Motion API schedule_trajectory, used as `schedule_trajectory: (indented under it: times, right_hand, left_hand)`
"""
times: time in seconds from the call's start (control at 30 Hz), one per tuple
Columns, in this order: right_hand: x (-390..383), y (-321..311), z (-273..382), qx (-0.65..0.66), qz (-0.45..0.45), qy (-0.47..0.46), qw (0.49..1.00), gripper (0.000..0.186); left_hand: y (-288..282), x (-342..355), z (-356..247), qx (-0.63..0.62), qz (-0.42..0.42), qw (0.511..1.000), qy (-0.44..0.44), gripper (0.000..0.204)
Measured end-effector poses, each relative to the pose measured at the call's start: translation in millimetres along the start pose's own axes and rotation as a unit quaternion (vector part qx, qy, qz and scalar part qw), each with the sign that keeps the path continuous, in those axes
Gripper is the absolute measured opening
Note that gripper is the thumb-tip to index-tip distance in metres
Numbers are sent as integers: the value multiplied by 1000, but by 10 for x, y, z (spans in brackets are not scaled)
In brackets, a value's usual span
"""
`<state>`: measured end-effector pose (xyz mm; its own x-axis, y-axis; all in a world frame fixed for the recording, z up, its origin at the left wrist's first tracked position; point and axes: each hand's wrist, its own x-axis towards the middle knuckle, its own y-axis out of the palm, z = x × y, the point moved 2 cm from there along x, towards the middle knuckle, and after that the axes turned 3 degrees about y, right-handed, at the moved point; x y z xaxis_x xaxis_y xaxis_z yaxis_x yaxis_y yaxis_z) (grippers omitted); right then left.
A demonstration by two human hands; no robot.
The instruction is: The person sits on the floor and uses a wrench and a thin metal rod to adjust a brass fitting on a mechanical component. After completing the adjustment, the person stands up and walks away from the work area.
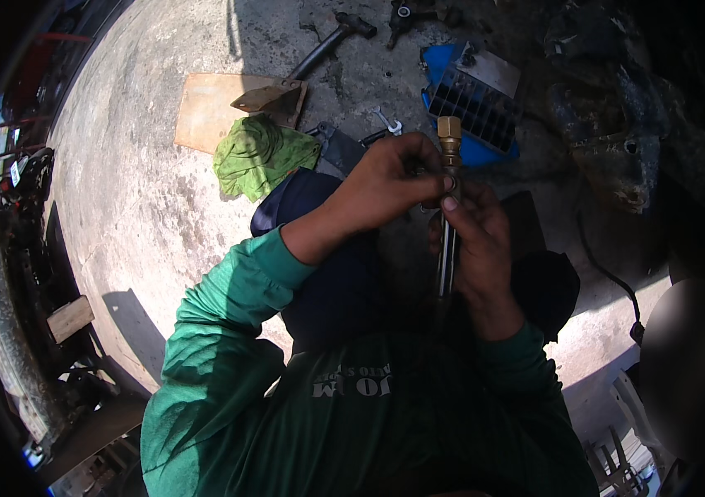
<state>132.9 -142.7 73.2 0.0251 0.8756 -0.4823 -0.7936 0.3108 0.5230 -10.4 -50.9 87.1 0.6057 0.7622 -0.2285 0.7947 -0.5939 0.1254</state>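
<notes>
A shiny metal tube (447,261) with a brass hex fitting (449,128) on its top end stands upright in front of my chest. My right hand (481,232) is closed round the tube, its thumb pressed just under the fitting. The fingers of my left hand (394,178) are bent in at the upper part of the tube below the brass piece, with the thumb touching it; whether they hold a small part there is hidden. Beyond my hands lie a green rag (257,157), an open-end wrench (392,124) and a grey item (336,149) partly covered by my left hand.
A hammer (327,45), a cardboard piece (203,108), a dark metal part (406,16) and a blue compartment case (472,108) lie on the concrete floor (112,124). Rusty metal parts (617,149) are at right, with a cable. A long metal piece (4,315) and wood block (71,319) are at left.
</notes>
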Motion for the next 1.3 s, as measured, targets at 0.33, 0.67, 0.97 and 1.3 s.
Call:
schedule_trajectory:
  times: [0.33,0.67,0.97,1.3]
  right_hand:
    - [12,5,-14,-4,-3,3,1000,34]
    - [31,19,47,5,9,1,1000,35]
    - [46,-13,18,7,9,-4,1000,38]
    - [44,30,42,-22,9,-4,1000,38]
  left_hand:
    - [14,24,39,10,-15,1000,-16,16]
    - [-30,21,28,-127,-19,991,-32,19]
    - [-21,26,13,-46,-11,999,0,19]
    - [-33,22,-7,-57,-20,998,-23,16]
